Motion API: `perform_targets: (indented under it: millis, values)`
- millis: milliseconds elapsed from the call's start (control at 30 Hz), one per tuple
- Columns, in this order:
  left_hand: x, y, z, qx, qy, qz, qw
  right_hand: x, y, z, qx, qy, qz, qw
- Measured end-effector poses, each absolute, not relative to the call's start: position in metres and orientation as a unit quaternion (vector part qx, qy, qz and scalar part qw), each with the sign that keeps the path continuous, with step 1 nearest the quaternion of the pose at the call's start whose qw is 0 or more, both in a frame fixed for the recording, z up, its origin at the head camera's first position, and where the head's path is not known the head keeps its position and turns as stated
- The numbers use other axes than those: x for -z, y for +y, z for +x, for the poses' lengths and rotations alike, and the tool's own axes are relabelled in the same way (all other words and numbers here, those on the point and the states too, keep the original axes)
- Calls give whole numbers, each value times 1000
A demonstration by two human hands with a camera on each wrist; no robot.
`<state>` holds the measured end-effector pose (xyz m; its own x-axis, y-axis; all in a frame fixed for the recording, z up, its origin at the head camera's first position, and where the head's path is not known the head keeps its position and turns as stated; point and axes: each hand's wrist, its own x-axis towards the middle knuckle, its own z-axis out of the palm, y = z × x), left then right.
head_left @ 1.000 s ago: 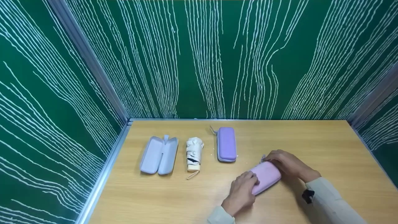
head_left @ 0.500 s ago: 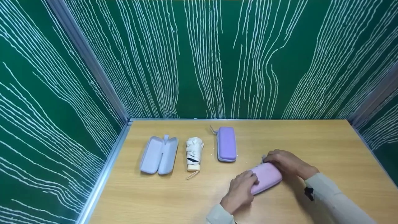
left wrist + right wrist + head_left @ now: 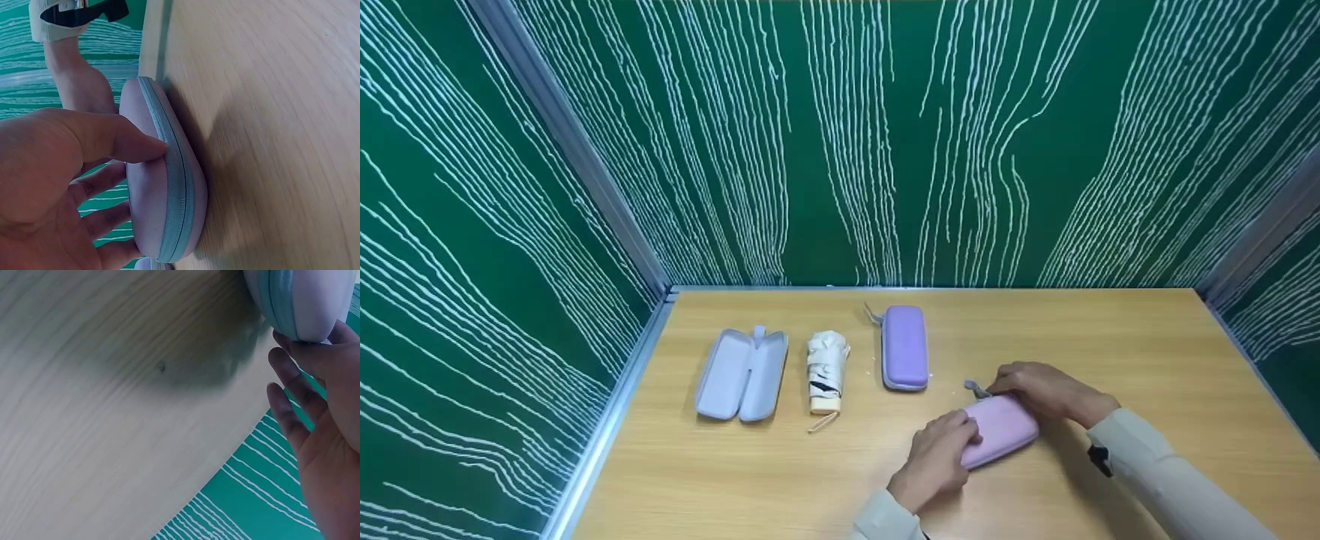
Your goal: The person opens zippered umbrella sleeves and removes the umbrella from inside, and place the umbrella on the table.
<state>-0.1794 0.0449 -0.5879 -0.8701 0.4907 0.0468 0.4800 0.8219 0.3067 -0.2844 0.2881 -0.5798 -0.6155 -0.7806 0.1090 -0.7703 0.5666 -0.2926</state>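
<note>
Clock read from the head view, 12 pointing away from me. Pink case lies on the tabletop, long axis from 8 to 2; whether its 2 o'clock end is raised I cannot tell.

Left grip: at the case's 8 o'clock end, holding it, thumb laid against the grey zip, other fingers on the opposite face. Halves meet along the stretch of zip that I can see.

Right grip: at the case's 2 o'clock end, fingertips touching it. Cannot tell whether they pinch anything. The pull sticks out at 11 o'clock from the case, just beside these fingertips.

Other items: purple case, closed, at 10 o'clock from the pink one. Umbrella, folded, at 8 to 9 from the purple case, strap at its 6 o'clock end. Open case at 9 from the umbrella, both halves spread, inside facing up. Green wall at 12, white wavy lines.
</note>
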Motion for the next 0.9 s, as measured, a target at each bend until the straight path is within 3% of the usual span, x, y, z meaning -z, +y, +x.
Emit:
perform_targets:
  millis: [300, 667, 900]
  values:
    - [590, 45, -181, -155, 955, 252, 22, 571, 283, -288, 161, 886, -433, 43]
    - [592, 43, -182, -163, 954, 250, 23, 566, 283, -294, 183, 887, -401, 134]
    - [592, 42, -180, -164, 953, 255, 13, 569, 289, -298, 212, 865, -437, 129]
